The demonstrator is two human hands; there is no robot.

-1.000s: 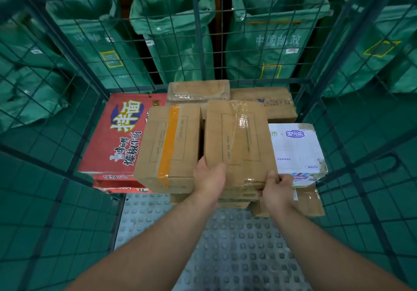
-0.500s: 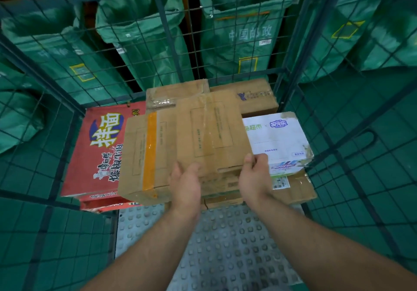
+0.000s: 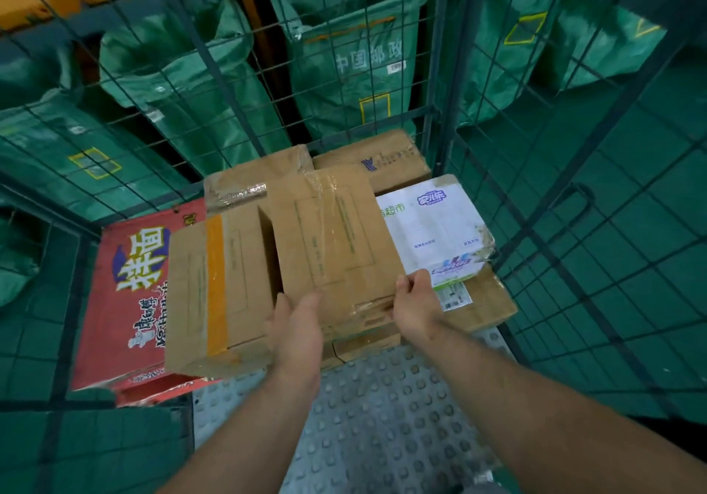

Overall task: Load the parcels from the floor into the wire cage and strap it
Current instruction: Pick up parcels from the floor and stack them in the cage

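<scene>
Nearest, the studded metal floor of the cage is crossed by two forearms. Just beyond it, a clear-taped box is grasped at its near edge. The left grip is closed on the near left corner with its fingers tucked underneath out of sight, and the right grip is clamped on the near right corner, thumb on top. The box is held tilted, low over the stack inside the cage, between an orange-taped box on the left and a white box on the right; whether it is resting yet cannot be told. A red carton lies further left and a brown box lies behind, against the wire wall, with green mail sacks hung outside. If the box were released while canted, it could slide forward off the stack onto the floor, or be wedged askew and nudge the overhanging orange-taped box off; fingers could also be pinched underneath.
</scene>
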